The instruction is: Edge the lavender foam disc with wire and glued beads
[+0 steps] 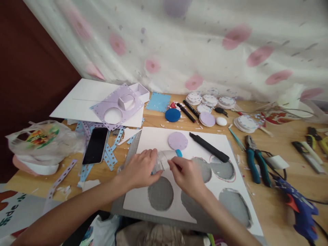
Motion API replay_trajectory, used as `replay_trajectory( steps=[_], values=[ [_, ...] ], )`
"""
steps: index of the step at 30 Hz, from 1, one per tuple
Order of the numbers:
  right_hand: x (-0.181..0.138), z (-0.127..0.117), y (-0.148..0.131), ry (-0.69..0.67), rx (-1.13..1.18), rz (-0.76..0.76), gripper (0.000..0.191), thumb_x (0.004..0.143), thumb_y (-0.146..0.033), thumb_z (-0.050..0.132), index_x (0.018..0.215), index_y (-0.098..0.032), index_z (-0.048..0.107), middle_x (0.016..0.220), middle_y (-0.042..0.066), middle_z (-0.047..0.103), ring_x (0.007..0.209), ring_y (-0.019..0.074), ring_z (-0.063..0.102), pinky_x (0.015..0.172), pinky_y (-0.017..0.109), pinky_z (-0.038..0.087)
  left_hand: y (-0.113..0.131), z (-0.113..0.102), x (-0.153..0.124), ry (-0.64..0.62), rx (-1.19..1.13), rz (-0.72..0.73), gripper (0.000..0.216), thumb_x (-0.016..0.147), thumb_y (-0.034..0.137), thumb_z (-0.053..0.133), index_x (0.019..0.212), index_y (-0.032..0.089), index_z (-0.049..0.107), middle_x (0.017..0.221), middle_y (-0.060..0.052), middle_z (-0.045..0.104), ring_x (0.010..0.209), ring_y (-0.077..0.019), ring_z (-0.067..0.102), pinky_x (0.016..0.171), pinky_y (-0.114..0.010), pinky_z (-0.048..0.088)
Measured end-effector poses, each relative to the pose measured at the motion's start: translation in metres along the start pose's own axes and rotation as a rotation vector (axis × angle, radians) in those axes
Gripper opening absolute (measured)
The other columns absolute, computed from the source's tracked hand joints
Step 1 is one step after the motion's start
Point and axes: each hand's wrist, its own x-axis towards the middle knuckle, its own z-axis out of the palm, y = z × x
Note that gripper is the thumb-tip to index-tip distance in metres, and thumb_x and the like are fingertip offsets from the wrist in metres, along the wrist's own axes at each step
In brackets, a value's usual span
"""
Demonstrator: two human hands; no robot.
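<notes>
A clear, whitish bottle-like thing with a blue tip point(178, 153) lies under my hands, over a white board point(151, 140) with round holes cut in it. My left hand point(139, 167) is closed on its left end, fingers curled over the top. My right hand point(186, 172) is pinched at its near side; whatever the fingertips hold is too small to make out. Just beyond lies a lilac paper disc point(177, 141) on the board. A black utility knife point(210, 147) rests to the right of the disc.
Under the board is a grey cutting mat point(133, 147). On the left are a phone point(95, 146), paper strips and a plastic bag point(43, 140). Stacked white discs point(246, 123) and markers point(186, 112) lie behind. Pliers point(253, 157) and a blue glue gun point(297, 205) lie right.
</notes>
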Motion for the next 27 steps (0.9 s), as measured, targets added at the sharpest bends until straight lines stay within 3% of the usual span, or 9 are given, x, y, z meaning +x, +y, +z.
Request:
replay_trajectory(
  steps=[5, 9, 15, 20, 24, 27],
  values=[
    [-0.007, 0.019, 0.012, -0.099, 0.72, 0.297, 0.04, 0.082, -0.049, 0.051, 0.058, -0.017, 0.052, 0.05, -0.005, 0.035, 0.047, 0.0082, 0.03, 0.047, 0.023, 0.021, -0.004, 0.007, -0.001, 0.05, -0.051, 0.013, 0.058, 0.085, 0.044, 0.049, 0.13, 0.008, 0.038, 0.105, -0.016, 0.062, 0.098, -0.0325, 0.06, 0.079, -0.044, 0.05],
    [-0.012, 0.029, 0.019, -0.185, 1.011, 0.468, 0.042, 0.073, -0.056, 0.061, 0.06, -0.017, 0.053, 0.045, -0.009, 0.024, 0.042, 0.0052, 0.016, 0.042, 0.023, 0.01, -0.006, 0.008, -0.001, 0.054, -0.035, 0.081, 0.063, 0.088, 0.04, 0.046, 0.143, 0.015, 0.029, 0.107, -0.014, 0.062, 0.1, -0.0313, 0.06, 0.079, -0.044, 0.051],
    [-0.01, 0.03, 0.029, -0.242, 0.984, 0.396, 0.045, 0.075, -0.059, 0.062, 0.065, -0.014, 0.06, 0.041, -0.008, 0.035, 0.037, 0.0052, 0.028, 0.041, 0.023, 0.019, -0.012, 0.004, 0.003, 0.012, -0.134, 0.055, 0.06, 0.086, 0.041, 0.049, 0.14, 0.019, 0.036, 0.11, -0.013, 0.062, 0.103, -0.0299, 0.061, 0.086, -0.042, 0.049],
    [0.005, 0.014, 0.035, -0.291, 0.908, 0.395, 0.044, 0.074, -0.058, 0.065, 0.066, -0.015, 0.059, 0.047, -0.006, 0.045, 0.04, 0.0066, 0.039, 0.044, 0.023, 0.029, -0.013, -0.005, 0.003, 0.073, -0.331, 0.006, 0.052, 0.083, 0.041, 0.054, 0.13, 0.022, 0.042, 0.111, -0.01, 0.063, 0.102, -0.0277, 0.061, 0.086, -0.038, 0.047],
    [0.017, 0.003, 0.034, -0.263, 1.011, 0.256, 0.036, 0.07, -0.049, 0.074, 0.086, -0.019, 0.06, 0.073, -0.001, 0.06, 0.065, 0.012, 0.055, 0.062, 0.025, 0.044, -0.006, -0.015, 0.0, 0.091, -0.537, -0.049, 0.04, 0.082, 0.038, 0.057, 0.117, 0.024, 0.044, 0.098, -0.002, 0.065, 0.085, -0.0209, 0.062, 0.073, -0.03, 0.045],
    [0.021, 0.003, 0.034, -0.359, 1.173, 0.134, 0.043, 0.074, -0.045, 0.072, 0.109, -0.023, 0.058, 0.105, 0.004, 0.064, 0.096, 0.0188, 0.059, 0.086, 0.033, 0.046, 0.003, -0.014, -0.002, 0.101, -0.688, -0.086, 0.032, 0.083, 0.039, 0.058, 0.108, 0.023, 0.046, 0.08, 0.004, 0.061, 0.069, -0.0156, 0.058, 0.063, -0.025, 0.041]
  ],
)
